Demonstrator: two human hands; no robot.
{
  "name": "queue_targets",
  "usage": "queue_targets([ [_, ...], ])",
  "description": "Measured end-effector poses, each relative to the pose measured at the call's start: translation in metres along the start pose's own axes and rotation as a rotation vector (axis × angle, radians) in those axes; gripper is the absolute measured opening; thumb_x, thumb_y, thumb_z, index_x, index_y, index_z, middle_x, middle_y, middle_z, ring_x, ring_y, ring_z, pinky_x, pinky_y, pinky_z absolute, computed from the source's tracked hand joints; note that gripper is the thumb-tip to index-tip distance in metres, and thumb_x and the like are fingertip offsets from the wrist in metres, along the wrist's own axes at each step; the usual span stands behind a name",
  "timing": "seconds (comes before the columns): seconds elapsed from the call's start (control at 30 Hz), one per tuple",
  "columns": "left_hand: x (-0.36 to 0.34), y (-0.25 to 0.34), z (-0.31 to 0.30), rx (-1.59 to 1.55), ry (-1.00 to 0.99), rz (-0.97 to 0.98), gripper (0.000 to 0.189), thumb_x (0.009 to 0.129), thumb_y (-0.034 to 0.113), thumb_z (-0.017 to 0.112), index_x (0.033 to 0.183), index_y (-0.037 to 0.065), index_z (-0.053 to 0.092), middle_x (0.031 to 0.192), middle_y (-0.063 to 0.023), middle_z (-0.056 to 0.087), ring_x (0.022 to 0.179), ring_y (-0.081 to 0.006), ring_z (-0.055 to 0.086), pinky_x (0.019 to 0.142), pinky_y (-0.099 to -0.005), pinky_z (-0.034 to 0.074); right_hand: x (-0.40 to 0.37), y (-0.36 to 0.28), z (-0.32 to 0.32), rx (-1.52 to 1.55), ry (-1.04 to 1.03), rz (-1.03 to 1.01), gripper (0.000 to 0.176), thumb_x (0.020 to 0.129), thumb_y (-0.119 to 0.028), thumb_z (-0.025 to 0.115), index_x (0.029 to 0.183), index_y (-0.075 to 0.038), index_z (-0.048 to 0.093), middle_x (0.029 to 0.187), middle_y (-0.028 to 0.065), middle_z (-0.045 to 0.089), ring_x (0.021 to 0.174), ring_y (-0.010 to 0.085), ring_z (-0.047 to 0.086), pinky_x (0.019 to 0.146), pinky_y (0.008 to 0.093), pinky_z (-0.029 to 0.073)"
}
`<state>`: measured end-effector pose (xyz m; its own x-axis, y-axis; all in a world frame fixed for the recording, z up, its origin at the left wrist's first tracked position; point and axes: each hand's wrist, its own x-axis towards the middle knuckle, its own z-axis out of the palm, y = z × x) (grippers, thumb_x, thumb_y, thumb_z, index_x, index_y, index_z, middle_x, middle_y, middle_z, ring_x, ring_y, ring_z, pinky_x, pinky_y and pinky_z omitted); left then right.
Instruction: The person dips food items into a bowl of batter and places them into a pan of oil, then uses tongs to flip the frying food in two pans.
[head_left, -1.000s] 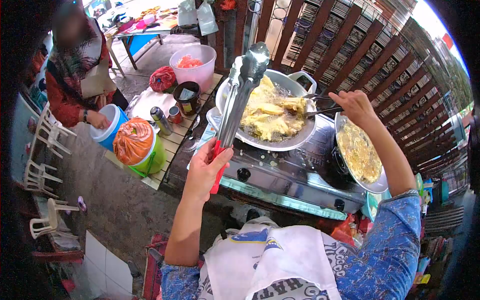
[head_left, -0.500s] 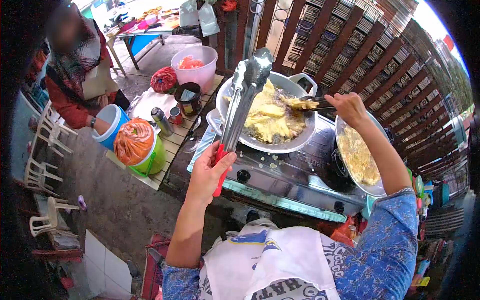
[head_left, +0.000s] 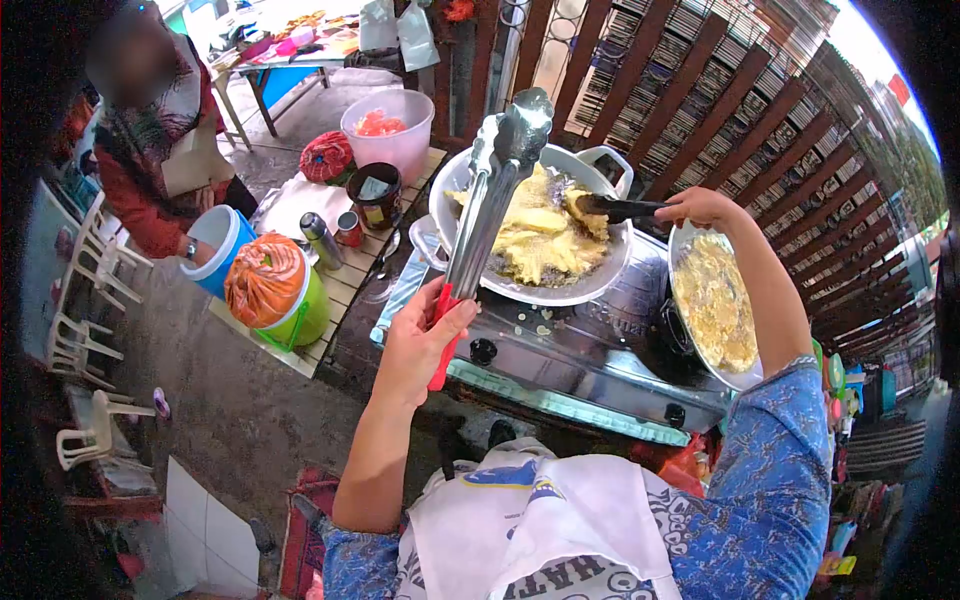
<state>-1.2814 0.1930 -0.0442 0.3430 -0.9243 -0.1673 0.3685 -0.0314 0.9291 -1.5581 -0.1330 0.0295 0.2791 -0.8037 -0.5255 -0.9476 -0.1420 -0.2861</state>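
Steel tongs [head_left: 490,190] fill the left hand [head_left: 425,340], a dark spatula [head_left: 615,208] the right hand [head_left: 700,205]; a fritter [head_left: 540,240] dropping into the wok [head_left: 560,297] could splash.

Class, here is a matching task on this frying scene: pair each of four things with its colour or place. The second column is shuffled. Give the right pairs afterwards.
Column one:
1 tongs
2 dark utensil
3 basin
4 cooler

Column two:
A pink
B held in the right hand, over the wok
C green, with an orange cover
D held in the left hand, red grip

Pairs: 1-D, 2-B, 3-A, 4-C
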Motion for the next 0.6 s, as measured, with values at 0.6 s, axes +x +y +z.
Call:
queue_targets([
  [0.6, -0.010, 0.001, -0.010, 0.029, 0.006, 0.070, 0.040, 0.084, 0.019, 0.062, 0.118, 0.003, 0.048, 0.107, -0.0088, 0.061, 0.064, -0.0034, 0.052, 0.052, -0.0157, 0.041, -0.060, -0.013, 0.050, -0.606, 0.710, -0.362, 0.051, 0.064, -0.038, 0.071, 0.110, -0.018, 0.058, 0.086, 0.0072, 0.062, 0.085, 0.0276, 0.060, 0.069, 0.0397, 0.046],
])
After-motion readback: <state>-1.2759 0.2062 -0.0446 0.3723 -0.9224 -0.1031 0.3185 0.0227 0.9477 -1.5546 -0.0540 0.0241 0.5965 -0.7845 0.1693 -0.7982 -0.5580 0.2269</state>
